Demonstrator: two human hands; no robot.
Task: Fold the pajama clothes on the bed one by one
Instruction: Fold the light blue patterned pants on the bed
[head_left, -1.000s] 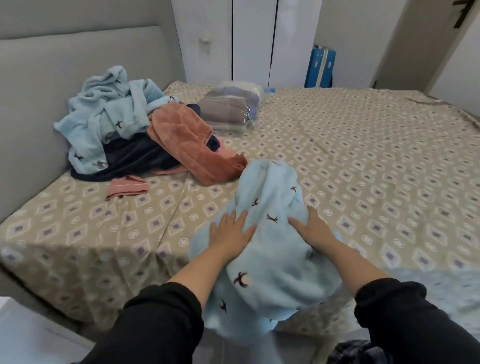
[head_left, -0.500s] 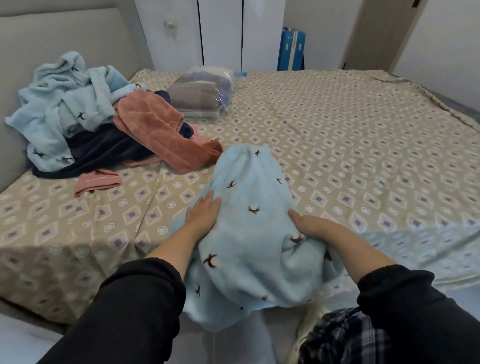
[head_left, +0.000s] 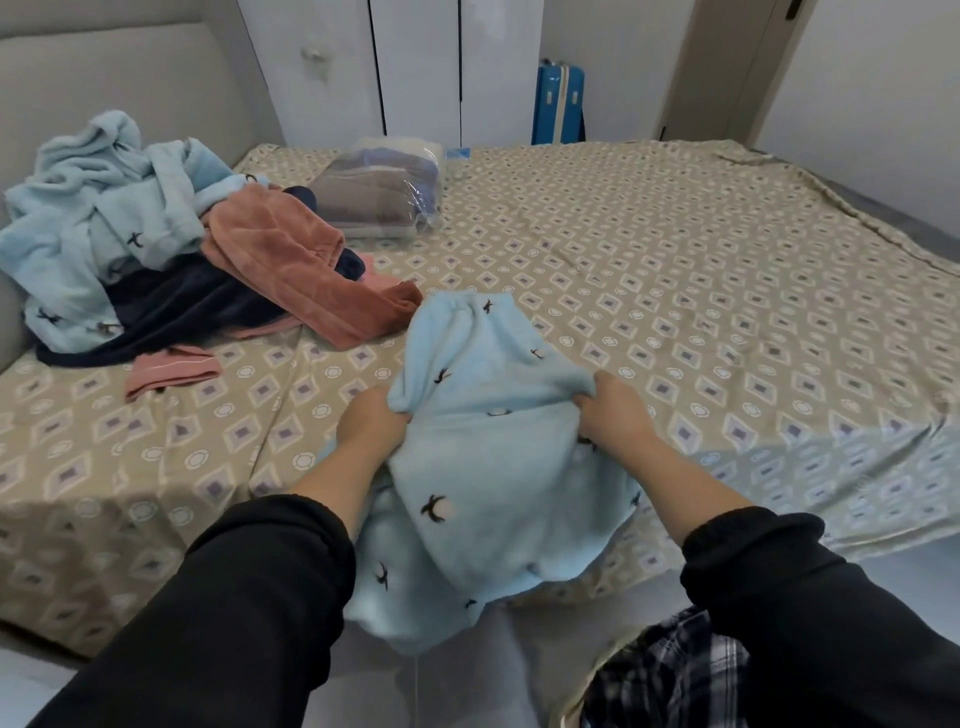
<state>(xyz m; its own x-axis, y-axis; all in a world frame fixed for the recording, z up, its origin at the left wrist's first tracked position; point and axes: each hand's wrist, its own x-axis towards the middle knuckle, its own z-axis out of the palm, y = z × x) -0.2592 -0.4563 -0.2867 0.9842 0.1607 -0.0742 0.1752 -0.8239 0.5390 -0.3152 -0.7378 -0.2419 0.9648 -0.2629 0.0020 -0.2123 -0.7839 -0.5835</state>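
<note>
A light blue fleece pajama piece (head_left: 493, 467) with small dark bird marks lies over the near edge of the bed (head_left: 675, 312), its lower part hanging off the side. My left hand (head_left: 371, 423) grips its left edge in a fist. My right hand (head_left: 613, 410) pinches a fold of its right edge. Between the hands the cloth is bunched into a ridge. A heap of other pajamas sits at the left by the headboard: a light blue piece (head_left: 104, 208), a rust-orange piece (head_left: 291, 260) and a dark navy piece (head_left: 182, 317).
A small pink piece (head_left: 171, 369) lies in front of the heap. A clear plastic bag of folded cloth (head_left: 379, 192) sits at the far side. White wardrobe doors (head_left: 415, 67) and a blue suitcase (head_left: 558, 104) stand beyond the bed. Plaid cloth (head_left: 670, 670) shows at the bottom right.
My hands lay flat on the blue piece a second ago; now both have curled and gathered its side edges, bunching the cloth. The view has shifted a little closer.
</note>
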